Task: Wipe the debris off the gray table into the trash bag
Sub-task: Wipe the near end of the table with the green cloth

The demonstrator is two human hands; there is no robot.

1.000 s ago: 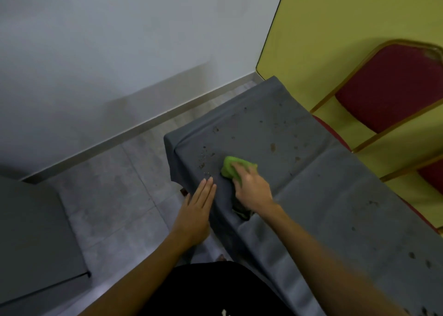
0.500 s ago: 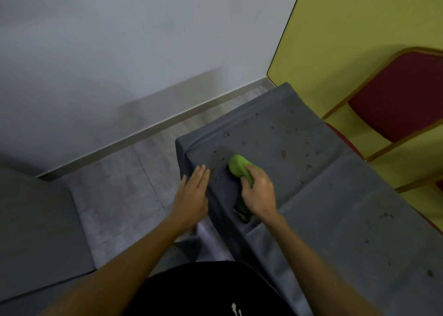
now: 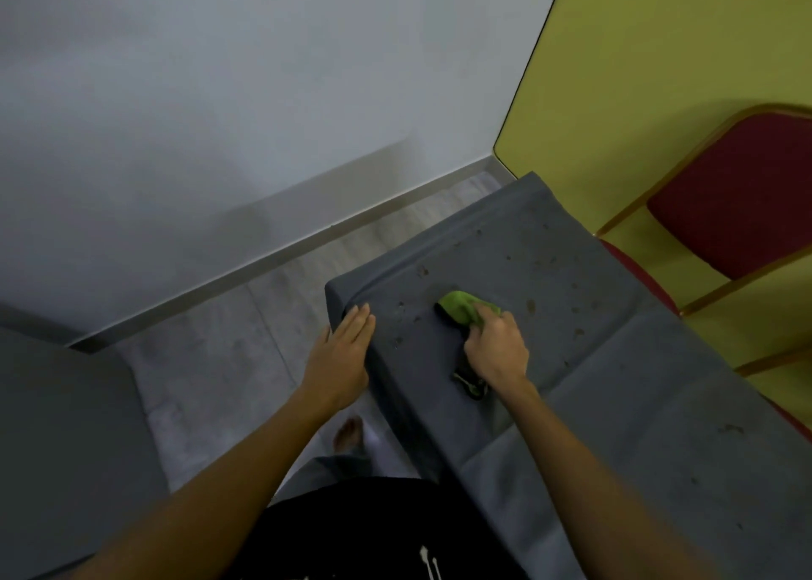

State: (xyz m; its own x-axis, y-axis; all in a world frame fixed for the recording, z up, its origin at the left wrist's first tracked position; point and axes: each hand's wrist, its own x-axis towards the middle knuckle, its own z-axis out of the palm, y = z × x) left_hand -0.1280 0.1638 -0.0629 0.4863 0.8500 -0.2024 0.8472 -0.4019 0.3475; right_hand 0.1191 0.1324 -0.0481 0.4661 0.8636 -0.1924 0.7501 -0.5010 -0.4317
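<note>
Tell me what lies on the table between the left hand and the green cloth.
In the head view, only gray table with a few dark debris specks separates the left hand from the green cloth.

Left hand (image 3: 340,355) flat, fingers together and extended, palm down, reaching from the near left with bare forearm stretched out. Right hand (image 3: 496,348) to its right, fingers curled tight in a grip, knuckles up, wrist slightly bent, bare forearm running back toward near right.
</note>
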